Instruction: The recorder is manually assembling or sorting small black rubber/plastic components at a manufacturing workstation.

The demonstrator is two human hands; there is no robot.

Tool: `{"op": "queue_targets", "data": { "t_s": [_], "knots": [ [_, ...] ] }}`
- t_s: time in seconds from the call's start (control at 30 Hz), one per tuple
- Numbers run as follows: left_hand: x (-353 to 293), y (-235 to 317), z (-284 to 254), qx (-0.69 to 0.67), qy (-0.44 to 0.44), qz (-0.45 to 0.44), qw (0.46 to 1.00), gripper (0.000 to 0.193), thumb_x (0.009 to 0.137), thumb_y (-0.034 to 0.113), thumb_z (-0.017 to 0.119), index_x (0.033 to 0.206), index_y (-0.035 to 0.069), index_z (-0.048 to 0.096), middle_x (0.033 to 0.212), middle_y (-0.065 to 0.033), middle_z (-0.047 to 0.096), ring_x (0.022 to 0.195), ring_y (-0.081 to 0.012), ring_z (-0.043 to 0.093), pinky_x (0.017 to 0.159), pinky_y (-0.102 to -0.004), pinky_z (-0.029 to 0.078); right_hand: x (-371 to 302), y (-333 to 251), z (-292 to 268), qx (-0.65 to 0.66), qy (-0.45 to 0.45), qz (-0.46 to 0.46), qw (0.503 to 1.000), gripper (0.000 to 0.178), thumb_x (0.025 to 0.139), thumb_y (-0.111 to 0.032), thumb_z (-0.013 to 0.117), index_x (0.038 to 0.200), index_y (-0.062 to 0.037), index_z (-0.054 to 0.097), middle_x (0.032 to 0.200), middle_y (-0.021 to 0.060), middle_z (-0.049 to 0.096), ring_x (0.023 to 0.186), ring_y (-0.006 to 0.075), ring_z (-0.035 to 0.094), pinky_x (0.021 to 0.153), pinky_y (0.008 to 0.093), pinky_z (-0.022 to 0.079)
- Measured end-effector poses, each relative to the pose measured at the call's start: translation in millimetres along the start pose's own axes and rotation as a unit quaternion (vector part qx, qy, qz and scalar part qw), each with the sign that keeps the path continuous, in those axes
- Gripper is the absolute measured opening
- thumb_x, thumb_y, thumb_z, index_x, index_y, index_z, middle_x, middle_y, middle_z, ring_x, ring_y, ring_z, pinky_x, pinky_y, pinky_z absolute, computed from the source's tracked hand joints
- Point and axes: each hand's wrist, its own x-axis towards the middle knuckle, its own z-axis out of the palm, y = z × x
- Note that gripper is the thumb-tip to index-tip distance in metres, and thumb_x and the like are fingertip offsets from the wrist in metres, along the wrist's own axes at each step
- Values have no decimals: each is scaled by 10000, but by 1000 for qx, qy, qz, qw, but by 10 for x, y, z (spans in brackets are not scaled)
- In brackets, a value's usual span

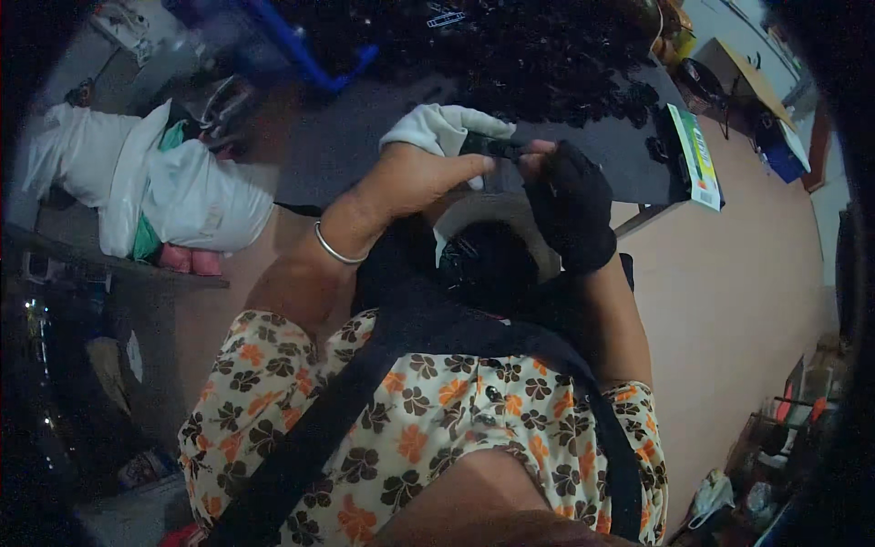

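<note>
My left hand [428, 155] has a white glove over its fingers, a bare thumb and a bangle at the wrist. Its thumb and fingers pinch a small dark piece [497, 146], whose exact kind I cannot make out. From the other side my right hand [574, 205], in a black glove with bare fingertips, grips the same piece. Both hands are at the near edge of a dark table [337, 155]. Below them, a pale-rimmed bucket [449, 221] holds dark bits. Beyond the hands, a heap of small black pieces [547, 64] covers the tabletop.
A blue curved bar [305, 59] lies at the table's far left. A green and white packet [697, 159] is at its right edge. Stuffed white bags [200, 196] sit on a surface to the left. An open carton [738, 77] stands at the far right.
</note>
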Motion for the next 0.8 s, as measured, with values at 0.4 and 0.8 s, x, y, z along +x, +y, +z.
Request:
{"op": "queue_targets", "data": {
  "t_s": [0.4, 0.8],
  "knots": [
    [-153, -73, -1, -80, 0, 13, 997, 278, 774, 36, 620, 1051, 39, 596, 856, -47, 635, 693, -83, 581, 576, -212, 500, 29, -74, -6, -54, -15, -109, 992, 147, 711, -5, 597, 846, -62, 580, 878, 95, 602, 721, 281, 583, 617, 351, 476],
    [-258, -184, 67, -107, 112, 13, 988, 193, 798, 54, 608, 981, -9, 601, 881, -87, 639, 731, -118, 609, 622, -240, 497, -154, -102, 236, 135, 33, 182, 973, 65, 802, -49, 561, 863, -31, 553, 766, 60, 573, 682, 175, 555, 610, 287, 443]
  ]
}}
